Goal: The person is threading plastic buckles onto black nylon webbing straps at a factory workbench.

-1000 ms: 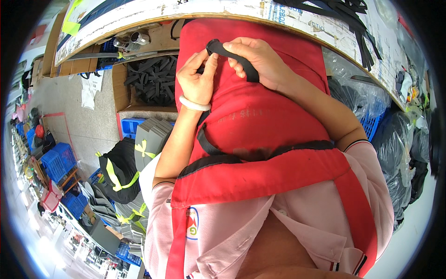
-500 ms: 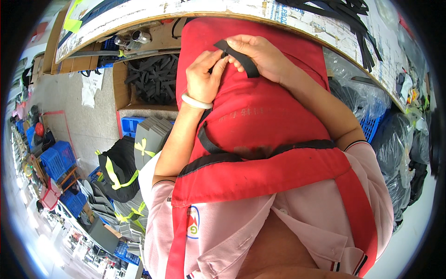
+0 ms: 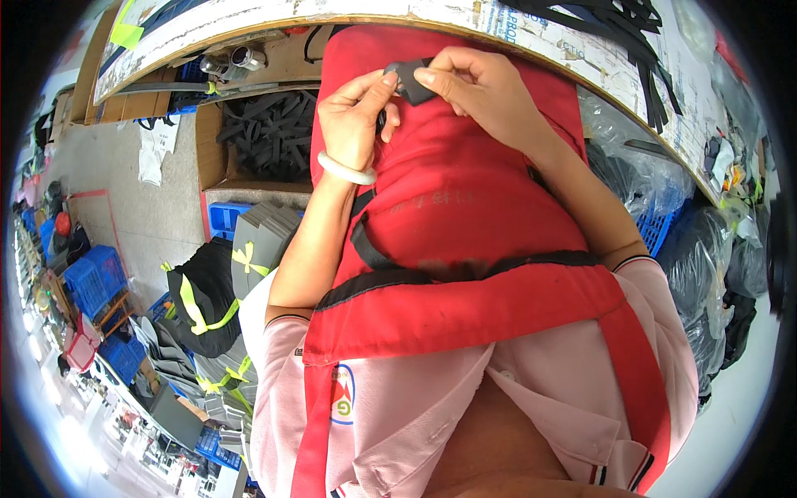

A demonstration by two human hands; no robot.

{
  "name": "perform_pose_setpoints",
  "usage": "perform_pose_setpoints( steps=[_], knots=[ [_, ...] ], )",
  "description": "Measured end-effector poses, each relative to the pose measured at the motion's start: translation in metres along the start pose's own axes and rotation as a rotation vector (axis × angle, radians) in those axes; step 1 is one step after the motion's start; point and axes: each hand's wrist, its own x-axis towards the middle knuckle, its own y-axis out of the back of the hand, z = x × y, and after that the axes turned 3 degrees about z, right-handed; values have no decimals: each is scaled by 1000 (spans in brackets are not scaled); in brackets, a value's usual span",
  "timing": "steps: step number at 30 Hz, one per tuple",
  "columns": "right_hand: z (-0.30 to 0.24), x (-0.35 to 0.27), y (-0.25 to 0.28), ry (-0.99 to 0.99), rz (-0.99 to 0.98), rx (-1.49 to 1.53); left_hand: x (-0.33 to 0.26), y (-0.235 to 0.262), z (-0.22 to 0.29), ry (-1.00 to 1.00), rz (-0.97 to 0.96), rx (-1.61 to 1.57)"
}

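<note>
A black fabric strip is stretched between my two hands, over the red apron on my lap. My left hand, with a white bangle at its wrist, pinches the strip's left end between thumb and fingertips. At the strip's right side, my right hand is closed on it, thumb on top. Something small and dark shows under the left fingers; I cannot make out what it is. Left of my lap stands an open cardboard box holding many short black strips.
The worktable edge curves across the top, with long black strips hanging over it at right. Clear plastic bags and a blue crate stand at right. Tied black and grey bundles lie at left near blue crates.
The black strip has been turned and folded, and its long free end no longer hangs below my right hand. Both hands have shifted slightly up toward the table.
</note>
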Motion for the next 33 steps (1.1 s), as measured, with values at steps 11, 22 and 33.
perform_pose_setpoints(
  steps=[11,22,33],
  knots=[
    [31,2,-8,-405,-96,348,-5,4,-1,-41,-47,88],
    [52,33,-22,-310,-61,298,-37,81,64,-48,88,254],
    [34,20,-38,-323,-370,127,-37,95,22,55,45,62]
  ],
)
